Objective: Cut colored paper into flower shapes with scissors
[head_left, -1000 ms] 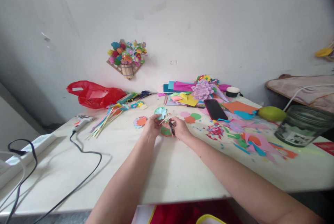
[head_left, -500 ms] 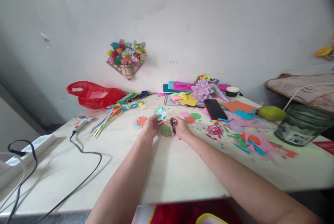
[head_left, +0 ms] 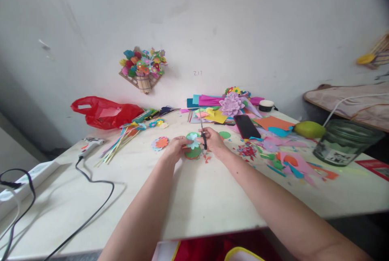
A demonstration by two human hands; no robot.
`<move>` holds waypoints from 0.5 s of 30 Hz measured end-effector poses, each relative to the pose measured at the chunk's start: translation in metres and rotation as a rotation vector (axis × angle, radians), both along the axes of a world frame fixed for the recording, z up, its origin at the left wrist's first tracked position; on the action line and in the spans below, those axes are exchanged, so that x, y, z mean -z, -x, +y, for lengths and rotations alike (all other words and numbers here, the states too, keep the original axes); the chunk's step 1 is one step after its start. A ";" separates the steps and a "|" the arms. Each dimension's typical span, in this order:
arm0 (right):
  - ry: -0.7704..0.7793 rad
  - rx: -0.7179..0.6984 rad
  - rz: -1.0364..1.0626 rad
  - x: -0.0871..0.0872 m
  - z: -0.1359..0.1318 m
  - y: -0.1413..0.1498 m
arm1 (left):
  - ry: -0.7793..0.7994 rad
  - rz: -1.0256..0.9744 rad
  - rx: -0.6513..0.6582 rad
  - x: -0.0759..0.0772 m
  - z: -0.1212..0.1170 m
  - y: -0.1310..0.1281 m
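Observation:
My left hand (head_left: 178, 147) pinches a light-blue flower cutout (head_left: 192, 141) that lies against a green round piece. In my right hand (head_left: 213, 141) is a pair of scissors (head_left: 204, 134), its blades pointing away from me and up. The fingers of my right hand also reach to the right edge of the blue flower. Just below, on the table, lies a green disc (head_left: 193, 152) with an orange-red rim. Left of my left hand rests a layered flower (head_left: 160, 143) in orange and pale lilac. A plain green circle (head_left: 225, 135) sits beyond my right hand.
Red-and-blue snippets (head_left: 247, 151) and coloured scraps (head_left: 293, 163) spread to the right, near a phone (head_left: 246, 126) and a green glass jar (head_left: 340, 143). At left are a glue gun (head_left: 91, 146) with its cord, a power strip (head_left: 30, 180) and a red plastic bag (head_left: 106, 114).
Both hands have come closer together. The scissors have turned more upright, and my right fingers have moved to the blue flower. The whole view has shifted slightly.

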State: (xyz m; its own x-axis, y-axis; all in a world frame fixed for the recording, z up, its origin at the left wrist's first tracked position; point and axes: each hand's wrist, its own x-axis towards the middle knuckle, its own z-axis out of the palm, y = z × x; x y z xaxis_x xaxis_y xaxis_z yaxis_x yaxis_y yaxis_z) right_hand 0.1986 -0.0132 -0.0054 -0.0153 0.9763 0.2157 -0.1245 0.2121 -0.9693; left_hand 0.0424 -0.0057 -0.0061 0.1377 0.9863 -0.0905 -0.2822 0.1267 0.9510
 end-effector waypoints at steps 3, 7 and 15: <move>0.002 0.016 -0.025 0.001 0.000 0.000 | -0.016 0.043 0.036 -0.001 -0.001 0.000; 0.021 0.031 -0.029 -0.001 -0.002 -0.002 | -0.036 0.079 0.048 -0.003 -0.002 0.002; 0.011 0.057 -0.019 -0.002 -0.001 -0.002 | -0.091 0.067 0.059 0.000 -0.002 0.004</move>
State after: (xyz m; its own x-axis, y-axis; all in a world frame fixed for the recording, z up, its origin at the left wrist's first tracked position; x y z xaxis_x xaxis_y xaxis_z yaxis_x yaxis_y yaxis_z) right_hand 0.2007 -0.0138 -0.0037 0.0368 0.9781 0.2048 -0.0943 0.2074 -0.9737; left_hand 0.0386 -0.0072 -0.0058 0.1927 0.9812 -0.0118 -0.2121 0.0534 0.9758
